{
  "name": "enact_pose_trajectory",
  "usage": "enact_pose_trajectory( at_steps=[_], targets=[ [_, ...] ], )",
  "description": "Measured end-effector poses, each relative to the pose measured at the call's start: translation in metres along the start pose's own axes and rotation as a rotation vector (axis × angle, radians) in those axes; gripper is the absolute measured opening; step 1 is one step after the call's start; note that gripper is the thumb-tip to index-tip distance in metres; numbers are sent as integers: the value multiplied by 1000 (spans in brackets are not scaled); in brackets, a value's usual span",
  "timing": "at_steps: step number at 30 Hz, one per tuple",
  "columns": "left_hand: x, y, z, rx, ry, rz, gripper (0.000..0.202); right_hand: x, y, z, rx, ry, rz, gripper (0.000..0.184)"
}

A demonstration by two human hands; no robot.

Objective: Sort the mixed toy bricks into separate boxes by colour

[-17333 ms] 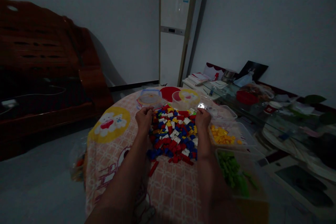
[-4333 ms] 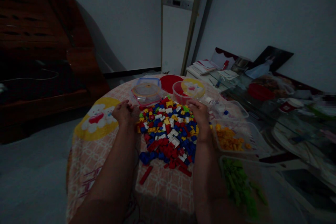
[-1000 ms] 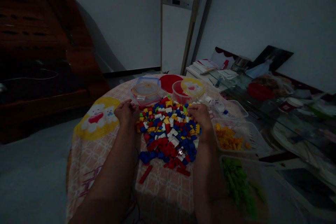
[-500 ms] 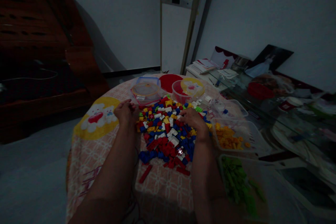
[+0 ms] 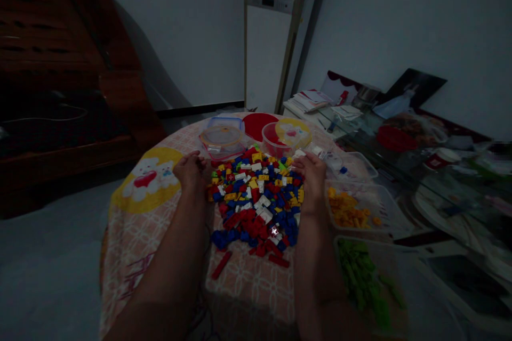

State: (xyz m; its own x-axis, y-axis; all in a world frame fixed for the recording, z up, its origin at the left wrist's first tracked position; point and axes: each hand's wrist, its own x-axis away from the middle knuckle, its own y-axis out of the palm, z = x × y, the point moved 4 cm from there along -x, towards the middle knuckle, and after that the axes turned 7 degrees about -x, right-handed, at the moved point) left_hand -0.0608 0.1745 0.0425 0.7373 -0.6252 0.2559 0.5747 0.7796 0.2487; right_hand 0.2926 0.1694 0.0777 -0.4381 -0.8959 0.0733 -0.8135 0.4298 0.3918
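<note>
A heap of small red, blue, yellow and white bricks (image 5: 256, 202) lies on a round table under a pink checked cloth (image 5: 160, 224). My left hand (image 5: 190, 170) rests on the cloth at the heap's left edge, its fingers curled in. My right hand (image 5: 312, 175) sits at the heap's right edge, beside a clear tub of yellow bricks (image 5: 352, 212); its fingers are bent and hide whatever is in them. One long red brick (image 5: 222, 265) lies apart, near the front of the heap.
A clear tub of green bricks (image 5: 360, 277) stands at the front right. Behind the heap are a lidded clear box (image 5: 222, 139), a round tub (image 5: 280, 138) and a red lid (image 5: 256, 123). A cluttered glass table (image 5: 400, 160) is on the right, a wooden bench (image 5: 60, 90) on the left.
Half a second ago my right hand was reaching into the top of the heap; it has drawn back to the right edge. My left hand has stayed where it was.
</note>
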Motion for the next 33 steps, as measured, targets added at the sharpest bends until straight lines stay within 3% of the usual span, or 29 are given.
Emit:
enact_pose_trajectory(
  at_steps=[3,6,9,13,18,21,24,29,33],
  targets=[
    [1,0,1,-1,-1,-3,21,-12,-12,3,-142,-62,84,50],
    [0,0,-1,-11,0,-13,20,-17,-19,3,-204,-136,73,63],
    [-2,-1,-2,-16,4,-16,19,-16,-18,3,-209,-148,34,57],
    [-4,-1,-4,-4,33,-26,18,-5,-5,-1,-100,-88,-97,35],
    [-3,0,-3,8,16,-21,19,16,18,-3,290,19,-421,17],
    [1,0,-1,14,3,-9,19,33,33,4,620,111,-674,14],
    [3,0,1,21,5,-17,19,46,46,9,920,119,-829,16],
    [0,-1,-1,14,6,-18,18,58,70,8,1414,-114,-823,39],
    [-3,0,-3,7,10,-20,17,64,77,4,1569,-158,-802,36]
  ],
)
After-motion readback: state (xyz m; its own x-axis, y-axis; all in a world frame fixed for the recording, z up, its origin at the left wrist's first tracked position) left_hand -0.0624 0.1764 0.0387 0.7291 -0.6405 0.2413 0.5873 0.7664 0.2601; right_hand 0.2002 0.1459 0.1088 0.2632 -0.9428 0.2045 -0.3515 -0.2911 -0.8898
